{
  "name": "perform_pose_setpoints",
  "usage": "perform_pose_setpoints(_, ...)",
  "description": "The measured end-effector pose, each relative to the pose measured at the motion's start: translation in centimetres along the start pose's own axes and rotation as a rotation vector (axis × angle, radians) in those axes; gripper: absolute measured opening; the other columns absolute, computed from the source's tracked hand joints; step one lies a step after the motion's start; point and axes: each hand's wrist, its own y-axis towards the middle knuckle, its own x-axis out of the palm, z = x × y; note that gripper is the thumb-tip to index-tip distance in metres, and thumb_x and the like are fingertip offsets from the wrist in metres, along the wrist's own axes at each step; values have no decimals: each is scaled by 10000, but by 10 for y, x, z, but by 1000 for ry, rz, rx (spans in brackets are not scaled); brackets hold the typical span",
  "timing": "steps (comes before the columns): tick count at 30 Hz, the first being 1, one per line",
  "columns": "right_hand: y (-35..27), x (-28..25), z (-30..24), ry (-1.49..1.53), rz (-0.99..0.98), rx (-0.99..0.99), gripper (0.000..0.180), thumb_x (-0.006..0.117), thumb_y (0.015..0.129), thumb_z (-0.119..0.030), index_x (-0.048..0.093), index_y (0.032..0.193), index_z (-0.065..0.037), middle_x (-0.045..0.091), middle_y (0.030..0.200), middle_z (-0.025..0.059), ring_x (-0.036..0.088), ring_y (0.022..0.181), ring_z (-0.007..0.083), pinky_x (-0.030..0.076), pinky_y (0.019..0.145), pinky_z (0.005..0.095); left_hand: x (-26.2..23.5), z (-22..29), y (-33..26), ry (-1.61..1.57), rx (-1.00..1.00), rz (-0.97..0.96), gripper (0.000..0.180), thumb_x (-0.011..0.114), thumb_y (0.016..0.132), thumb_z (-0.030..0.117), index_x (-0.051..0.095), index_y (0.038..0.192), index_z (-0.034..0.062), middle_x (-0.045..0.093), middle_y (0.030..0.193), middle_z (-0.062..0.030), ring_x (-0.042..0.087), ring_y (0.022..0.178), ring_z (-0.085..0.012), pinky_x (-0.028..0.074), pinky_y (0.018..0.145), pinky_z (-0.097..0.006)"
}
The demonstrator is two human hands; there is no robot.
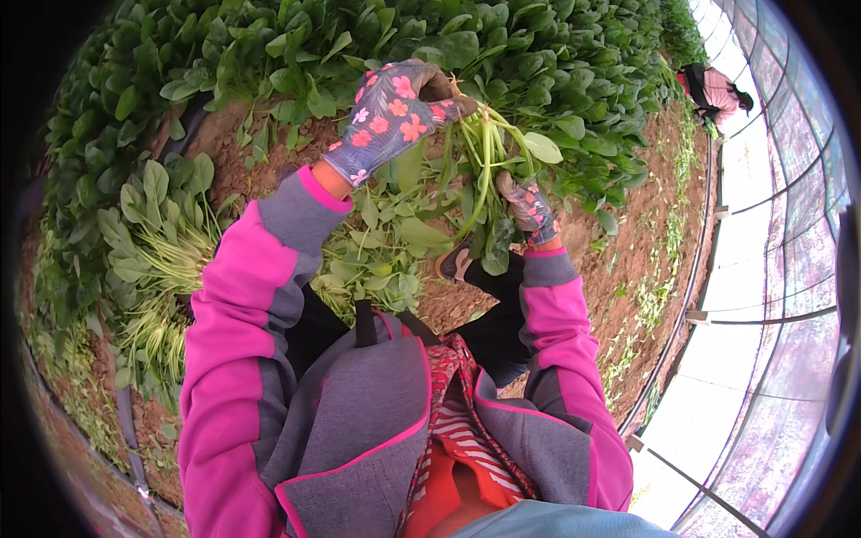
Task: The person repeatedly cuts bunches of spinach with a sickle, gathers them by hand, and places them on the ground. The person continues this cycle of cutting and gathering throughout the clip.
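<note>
Head view showed the left hand (395, 112) gripping a spinach bunch (484, 152) by its roots above the bed, the right hand (527, 206) closed around its leaves; bundling seemingly underway, laying down likely next.

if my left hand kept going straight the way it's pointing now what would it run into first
Most likely the bunch of leafy greens that the left hand already grips at the root end; past it stands the bed of growing greens. Depth is hard to judge here.
</note>
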Motion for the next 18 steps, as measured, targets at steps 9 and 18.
perform_pose_setpoints(9,2,0,-2,-60,-4,0,494,628,901,-265,429,1302,-57,561,1220,78,578,1047,163,486,881,313,-1,-15,1,250,275,132,122,684,730,205,641,768,97,623,748,-57,617,720,-213,466,679,-348)
perform_pose_setpoints(18,-1,-6,-4,269,53,192,564,626,868,-435,526,1268,-50,634,1091,73,605,977,170,508,850,316,-33,1,17,182,221,295,149,667,766,152,662,903,95,655,893,-75,623,844,-207,506,737,-305)
